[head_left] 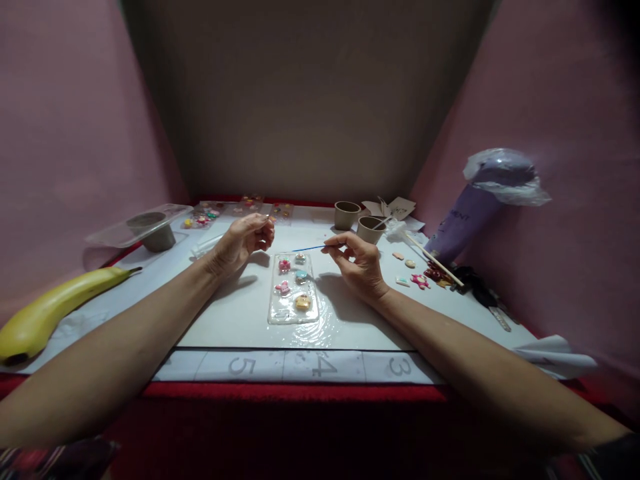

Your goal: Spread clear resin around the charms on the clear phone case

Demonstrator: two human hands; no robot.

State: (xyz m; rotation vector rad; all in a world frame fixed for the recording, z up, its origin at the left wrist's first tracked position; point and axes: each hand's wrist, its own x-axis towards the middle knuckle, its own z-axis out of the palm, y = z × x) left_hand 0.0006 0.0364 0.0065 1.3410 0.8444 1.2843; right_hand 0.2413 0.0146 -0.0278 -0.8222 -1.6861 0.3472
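Between the thumb and fingers of my right hand [357, 261] is a thin blue stick [307, 249], its tip pointing left above the far end of a clear rectangular case [294, 319]. Small colourful charms lie on the case, among them a yellow charm [303, 302], a pink charm [283, 287], a red charm [285, 266] and a turquoise charm [301, 275]. Its surface looks wet and glossy. Raised to the left of the case, my left hand [249, 239] is closed in a pinch; what sits at its fingertips is too small to name.
Two brown cups [347, 215] stand at the back, one with a stick inside. Loose charms [421, 281] lie at right, near a purple bag-topped object [465, 217]. A yellow banana-shaped object [55, 307] and a plastic lid over a cup [159, 237] are at left.
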